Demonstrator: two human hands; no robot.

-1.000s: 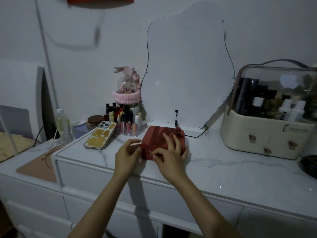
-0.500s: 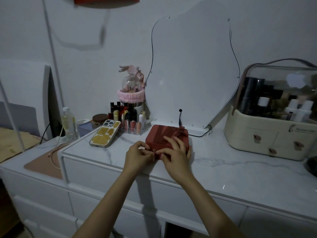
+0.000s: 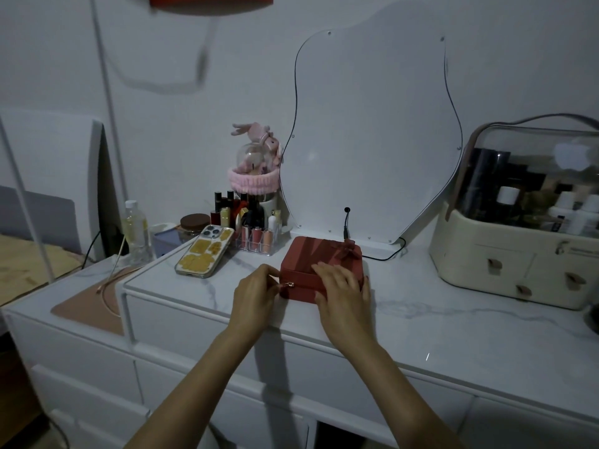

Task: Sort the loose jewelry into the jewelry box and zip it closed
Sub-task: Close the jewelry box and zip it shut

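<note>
- At the front edge of the white surface (image 3: 421,322), the left hand (image 3: 256,294) pinches the small metal zip pull (image 3: 289,284) at the box's near-left corner.
- The right hand (image 3: 343,291) lies flat, fingers straight, pressing the lid of the red jewelry box (image 3: 319,254).
- The lid is down and no loose jewelry shows, so sorting looks done; how much of the zip is closed cannot be told.
- The box sits close to the front edge; bare room lies to its right.
- Farther back stand a phone (image 3: 205,251), a mirror (image 3: 372,134) and a cosmetics case (image 3: 518,254).
</note>
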